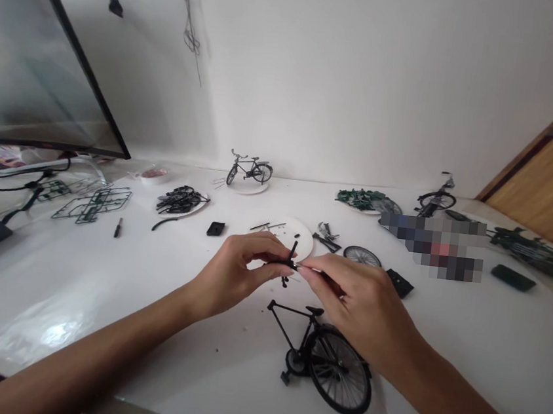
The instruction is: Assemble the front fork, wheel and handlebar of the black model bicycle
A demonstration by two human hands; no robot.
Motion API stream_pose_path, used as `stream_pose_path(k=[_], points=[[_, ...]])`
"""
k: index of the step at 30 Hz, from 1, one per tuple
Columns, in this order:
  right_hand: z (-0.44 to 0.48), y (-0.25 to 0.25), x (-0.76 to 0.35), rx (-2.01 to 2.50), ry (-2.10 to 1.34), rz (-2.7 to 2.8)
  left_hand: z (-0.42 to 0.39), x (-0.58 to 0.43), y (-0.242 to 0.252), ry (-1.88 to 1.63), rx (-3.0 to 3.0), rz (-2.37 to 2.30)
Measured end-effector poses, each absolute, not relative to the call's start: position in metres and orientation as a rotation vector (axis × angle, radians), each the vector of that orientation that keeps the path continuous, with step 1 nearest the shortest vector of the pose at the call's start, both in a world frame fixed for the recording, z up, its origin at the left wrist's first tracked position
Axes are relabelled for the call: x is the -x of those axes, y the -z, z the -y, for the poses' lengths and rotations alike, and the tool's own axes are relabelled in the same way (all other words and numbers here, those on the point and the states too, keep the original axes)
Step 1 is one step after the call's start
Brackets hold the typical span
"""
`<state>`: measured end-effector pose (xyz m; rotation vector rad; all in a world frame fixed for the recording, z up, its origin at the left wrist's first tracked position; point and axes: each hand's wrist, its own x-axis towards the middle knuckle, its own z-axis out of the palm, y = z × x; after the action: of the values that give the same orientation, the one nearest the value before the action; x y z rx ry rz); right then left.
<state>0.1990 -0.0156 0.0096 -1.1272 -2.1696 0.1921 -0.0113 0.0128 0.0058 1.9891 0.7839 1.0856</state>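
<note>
Over the middle of the table, my left hand (245, 266) pinches a small black model bicycle part (293, 251) between thumb and fingers. It has a thin stem pointing up and a dark piece hanging below. My right hand (347, 287) meets it from the other side, thumb and forefinger closed at a tiny silvery bit beside the part; its fingers hide what exactly they grip. Below the hands lies a partly built black model bicycle (311, 349), with frame, saddle, pedal and rear wheel but no front wheel.
Behind my hands is a white plate (307, 236) with small parts. A loose wheel (363, 255), a black box (399, 284) and a screwdriver (118, 228) lie around. Farther back stand a finished model bicycle (251, 168), plates of parts and another bicycle (438, 198). A monitor (40, 57) overhangs the left.
</note>
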Motion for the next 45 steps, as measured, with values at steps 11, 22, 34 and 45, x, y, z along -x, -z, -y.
stream_pose_path(k=[11, 22, 34, 45], points=[[0.024, -0.017, -0.19, 1.199, -1.032, 1.788, -0.007, 0.009, -0.01, -1.201, -1.957, -0.723], [0.024, -0.009, -0.188, 1.24, -0.74, 1.905, -0.011, 0.008, -0.007, -1.164, -1.968, -0.833], [0.019, -0.02, -0.193, 1.179, -1.67, 1.43, -0.007, 0.008, -0.009, -1.139, -2.128, -0.776], [0.021, -0.016, -0.191, 1.227, -1.471, 1.588, -0.006, 0.008, -0.008, -1.155, -2.114, -0.718]])
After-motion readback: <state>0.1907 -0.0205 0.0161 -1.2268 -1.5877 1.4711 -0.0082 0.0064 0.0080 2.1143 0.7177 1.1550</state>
